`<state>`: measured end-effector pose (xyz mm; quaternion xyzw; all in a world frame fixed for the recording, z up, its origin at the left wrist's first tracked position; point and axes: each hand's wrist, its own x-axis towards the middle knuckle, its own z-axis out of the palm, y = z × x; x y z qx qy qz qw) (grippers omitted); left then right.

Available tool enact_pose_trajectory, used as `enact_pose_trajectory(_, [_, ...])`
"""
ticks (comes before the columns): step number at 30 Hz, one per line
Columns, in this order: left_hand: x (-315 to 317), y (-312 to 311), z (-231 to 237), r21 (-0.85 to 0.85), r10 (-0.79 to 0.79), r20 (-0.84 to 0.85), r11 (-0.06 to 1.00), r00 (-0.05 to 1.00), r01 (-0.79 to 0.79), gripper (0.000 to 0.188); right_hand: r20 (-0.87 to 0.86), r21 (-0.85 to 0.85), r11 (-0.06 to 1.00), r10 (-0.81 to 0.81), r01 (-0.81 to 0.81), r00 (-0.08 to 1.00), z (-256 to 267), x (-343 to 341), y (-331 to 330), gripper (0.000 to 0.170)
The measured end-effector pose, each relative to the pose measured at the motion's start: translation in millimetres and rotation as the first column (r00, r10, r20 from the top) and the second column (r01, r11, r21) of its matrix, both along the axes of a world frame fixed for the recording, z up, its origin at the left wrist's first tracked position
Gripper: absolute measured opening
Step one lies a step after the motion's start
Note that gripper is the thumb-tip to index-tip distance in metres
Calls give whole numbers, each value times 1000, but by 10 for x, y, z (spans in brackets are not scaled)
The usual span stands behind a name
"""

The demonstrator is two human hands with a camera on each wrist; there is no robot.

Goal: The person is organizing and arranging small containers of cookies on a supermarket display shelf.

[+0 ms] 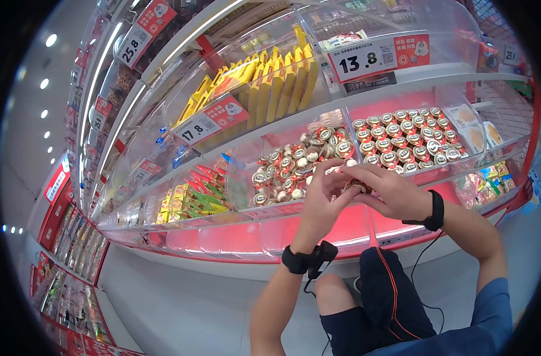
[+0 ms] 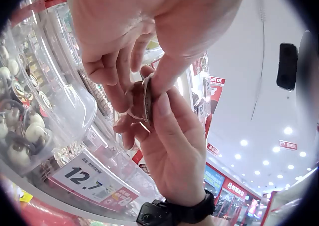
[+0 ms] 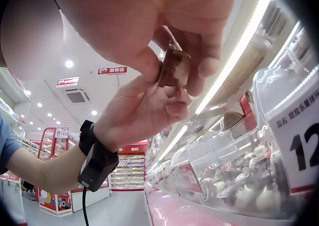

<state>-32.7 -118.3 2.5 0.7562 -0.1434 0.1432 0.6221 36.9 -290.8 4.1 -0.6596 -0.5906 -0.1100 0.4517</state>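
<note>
Between both hands is a small round brown snack cup [image 2: 137, 99] with a pale, thin-rimmed lid. My left hand [image 1: 322, 204] pinches it from one side with thumb and fingers. From the other side my right hand [image 1: 396, 193] grips the cup's rim, its thumb lying along the lid edge in the left wrist view. Seen from the right wrist, the brown side of the cup [image 3: 175, 69] shows between the fingertips. Both hands are held in front of a clear bin of loose lidded cups [image 1: 297, 157], and a bin of neatly stacked gold-lidded cups [image 1: 404, 139] lies behind the right hand.
Yellow packets [image 1: 276, 77] fill the bin on the shelf above, behind a price card [image 1: 214, 118]. Another price card [image 1: 377, 56] hangs at the upper right. Red and green snack packets [image 1: 205, 190] lie to the left. A clear shelf front [image 1: 270, 216] runs below the hands.
</note>
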Motion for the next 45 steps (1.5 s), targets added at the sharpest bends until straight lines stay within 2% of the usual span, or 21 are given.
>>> enact_pose_trajectory(2, [-18,-8,15,-114,-30,1,993,1000,30,60,40,77,997,22,-25,999,-141,98,48,42])
enact_pose_trajectory(3, [-85,-48,80,-242,-40,29,969,999,46,53,-9,79,997,-15,16,1000,-127,117,3,43])
enact_pose_trajectory(6, [37,472,42,-117,220,175,972,960,-201,43,-85,191,954,-218,231,972,-109,342,-287,40])
enact_pose_trajectory(8, [36,975,-5,203,449,115,862,886,-464,28,-296,378,860,-238,343,925,-68,553,-540,35])
enact_pose_trajectory(10, [121,1273,-87,485,514,72,731,855,-480,22,-401,269,865,-300,424,866,-118,996,-931,32])
enact_pose_trajectory(11, [166,1395,-143,613,542,53,645,839,-456,20,-385,237,859,-346,454,856,-159,1199,-1104,30])
enact_pose_trajectory(12, [230,1516,-223,684,534,-13,622,845,-382,21,-371,203,847,-398,492,839,-186,1364,-1244,28])
enact_pose_trajectory(14, [407,1654,-402,802,488,-164,572,857,-172,25,-187,87,723,-664,685,724,-190,1501,-1444,23])
enact_pose_trajectory(16, [519,1577,-327,698,427,-371,714,824,-55,33,-95,15,603,-793,797,602,-269,1541,-1578,32])
enact_pose_trajectory(17, [554,1600,-380,705,424,-381,709,822,-39,34,-164,-79,607,-791,791,590,-279,1504,-1602,31])
enact_pose_trajectory(19, [586,1523,-383,699,420,-385,714,822,-37,36,-408,-19,713,-646,701,645,-439,1663,-1636,31])
enact_pose_trajectory(20, [535,1450,-315,690,423,-396,722,815,-40,37,-434,-64,705,-658,707,616,-428,1654,-1630,31])
enact_pose_trajectory(21, [522,1461,-326,697,421,-400,717,814,-28,38,-443,-75,708,-655,702,612,-493,1703,-1635,32])
enact_pose_trajectory(24, [539,1404,-284,712,434,-436,702,788,7,44,-208,-280,564,-825,777,525,-448,1667,-1626,29])
enact_pose_trajectory(25, [547,1409,-282,725,443,-440,688,781,19,46,-144,-269,546,-837,793,528,-471,1691,-1631,28])
enact_pose_trajectory(28, [555,1464,-333,716,460,-462,698,759,13,51,-371,-332,645,-760,688,534,-571,1820,-1659,27])
enact_pose_trajectory(29, [556,1486,-343,711,451,-465,703,762,18,50,-330,-303,654,-755,694,567,-610,1862,-1683,27])
enact_pose_trajectory(33, [587,1587,-431,679,413,-465,734,783,17,43,-337,-438,555,-831,707,444,-519,1763,-1628,30])
enact_pose_trajectory(37, [582,1628,-450,675,385,-453,737,804,28,38,-394,-530,583,-813,616,430,-492,1796,-1644,27])
enact_pose_trajectory(41, [584,1595,-409,665,365,-458,746,811,41,35,-125,-463,474,-871,749,475,-520,1788,-1655,20])
enact_pose_trajectory(45, [534,1464,-339,660,370,-467,750,803,38,31,-87,-485,396,-909,780,407,-565,1880,-1628,18])
